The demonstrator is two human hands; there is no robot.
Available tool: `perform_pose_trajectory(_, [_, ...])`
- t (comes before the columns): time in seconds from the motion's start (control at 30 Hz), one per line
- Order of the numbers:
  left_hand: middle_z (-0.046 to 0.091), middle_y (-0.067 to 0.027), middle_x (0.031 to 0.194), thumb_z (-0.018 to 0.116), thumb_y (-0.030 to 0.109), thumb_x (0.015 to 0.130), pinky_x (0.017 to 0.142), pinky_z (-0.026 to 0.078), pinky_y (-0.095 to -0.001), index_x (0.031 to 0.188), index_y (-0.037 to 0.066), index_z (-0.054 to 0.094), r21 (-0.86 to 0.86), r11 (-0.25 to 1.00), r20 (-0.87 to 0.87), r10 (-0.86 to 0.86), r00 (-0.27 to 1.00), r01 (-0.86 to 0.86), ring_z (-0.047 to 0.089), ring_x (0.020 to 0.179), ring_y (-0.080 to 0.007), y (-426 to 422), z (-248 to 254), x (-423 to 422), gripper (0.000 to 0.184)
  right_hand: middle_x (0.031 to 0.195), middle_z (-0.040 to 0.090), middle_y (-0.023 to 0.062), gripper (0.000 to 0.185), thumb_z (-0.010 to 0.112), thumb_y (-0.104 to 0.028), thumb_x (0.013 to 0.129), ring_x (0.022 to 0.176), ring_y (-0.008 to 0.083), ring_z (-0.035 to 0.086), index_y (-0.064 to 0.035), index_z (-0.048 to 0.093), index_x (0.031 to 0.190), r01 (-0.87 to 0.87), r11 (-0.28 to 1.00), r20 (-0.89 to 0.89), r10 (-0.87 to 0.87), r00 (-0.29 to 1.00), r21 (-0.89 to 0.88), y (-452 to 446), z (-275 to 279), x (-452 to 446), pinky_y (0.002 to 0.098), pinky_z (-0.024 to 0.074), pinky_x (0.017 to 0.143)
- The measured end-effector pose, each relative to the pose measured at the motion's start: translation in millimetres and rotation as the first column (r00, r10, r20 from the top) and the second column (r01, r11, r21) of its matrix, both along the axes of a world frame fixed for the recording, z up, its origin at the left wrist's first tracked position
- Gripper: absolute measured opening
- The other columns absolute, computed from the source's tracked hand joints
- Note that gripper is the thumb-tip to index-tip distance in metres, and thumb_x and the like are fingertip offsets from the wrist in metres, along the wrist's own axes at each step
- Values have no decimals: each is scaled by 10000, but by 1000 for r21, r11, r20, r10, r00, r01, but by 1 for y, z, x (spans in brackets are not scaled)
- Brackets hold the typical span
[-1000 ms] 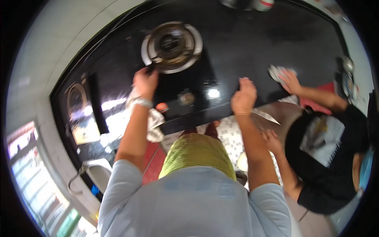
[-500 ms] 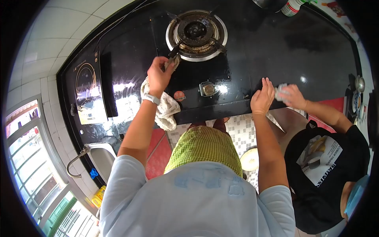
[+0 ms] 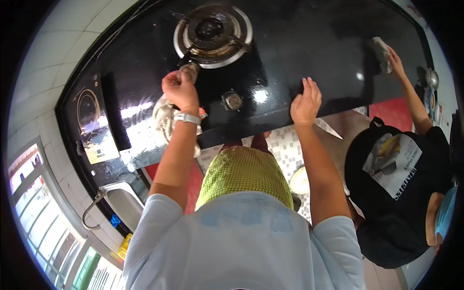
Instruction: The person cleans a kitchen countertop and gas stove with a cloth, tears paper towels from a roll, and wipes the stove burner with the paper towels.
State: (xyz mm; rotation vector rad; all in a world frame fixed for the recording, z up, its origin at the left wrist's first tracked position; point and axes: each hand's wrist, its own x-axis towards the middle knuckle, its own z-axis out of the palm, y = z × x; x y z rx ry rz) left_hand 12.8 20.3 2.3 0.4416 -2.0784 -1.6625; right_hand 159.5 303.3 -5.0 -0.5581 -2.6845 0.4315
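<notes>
My left hand (image 3: pixel 181 91) is closed on a bunched beige cloth (image 3: pixel 189 73) at the lower left edge of the round gas burner (image 3: pixel 212 36). A black pan-support arm touches the cloth. Another part of a light cloth (image 3: pixel 164 118) lies under my left wrist, over the counter edge; whether the two are one piece is unclear. My right hand (image 3: pixel 306 102) rests on the black countertop (image 3: pixel 290 53) near its front edge, fingers extended and holding nothing. Between my hands sits the square-based stove knob (image 3: pixel 232 100).
At the right, a co-worker in black (image 3: pixel 386 193) has a hand (image 3: pixel 395 62) on a pale cloth (image 3: pixel 383 53) on the counter. An induction cooker (image 3: pixel 94 125) is at left, a sink (image 3: pixel 123 205) at lower left, a ladle (image 3: pixel 431 79) at far right.
The co-worker's hand and cloth have moved away from my right hand, toward the back right. My view has shifted; my left hand still grips the cloth by the burner.
</notes>
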Motion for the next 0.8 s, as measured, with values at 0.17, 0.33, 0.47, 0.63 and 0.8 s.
perform_pose_trajectory(0.17, [621,-20,650,772,111,692,589,475,-249,761,25,633,-278,957,211,142,967,-80,568,572,-115,27,33,13,176,1296,473,105,456,505,-49,747,1218,310,404,-53,508,1203,12,1000,-1,-12,1000,-11,-3,1,16,425,302,1028])
perform_pose_trajectory(0.33, [676,-60,728,766,153,701,617,495,-266,816,24,681,-341,917,189,282,941,-207,629,636,-141,51,21,8,192,1302,466,104,471,509,-52,746,1221,311,401,-62,496,1217,12,1000,-2,-12,1000,-10,1,1,19,427,301,1028])
perform_pose_trajectory(0.47, [685,-97,788,705,168,748,678,508,-304,870,38,689,-478,871,122,199,972,-118,654,707,-216,55,16,17,179,1298,468,107,480,513,-53,738,1221,312,400,-65,497,1217,18,1000,-9,-19,1000,-20,3,-1,20,427,300,1029])
perform_pose_trajectory(0.63, [670,-114,800,664,133,757,671,500,-349,858,68,685,-479,869,139,-67,988,126,636,718,-277,52,19,28,121,1297,469,103,473,509,-49,737,1221,306,402,-65,505,1210,2,1000,-9,-2,1000,-19,4,0,15,419,301,1028])
perform_pose_trajectory(0.8, [664,-113,819,682,114,731,727,489,-383,844,99,682,-491,776,131,-383,914,396,618,795,-303,77,27,30,114,1300,474,79,457,488,-42,755,1216,288,408,-74,510,1210,4,1000,29,-5,1000,17,4,3,3,407,302,1030])
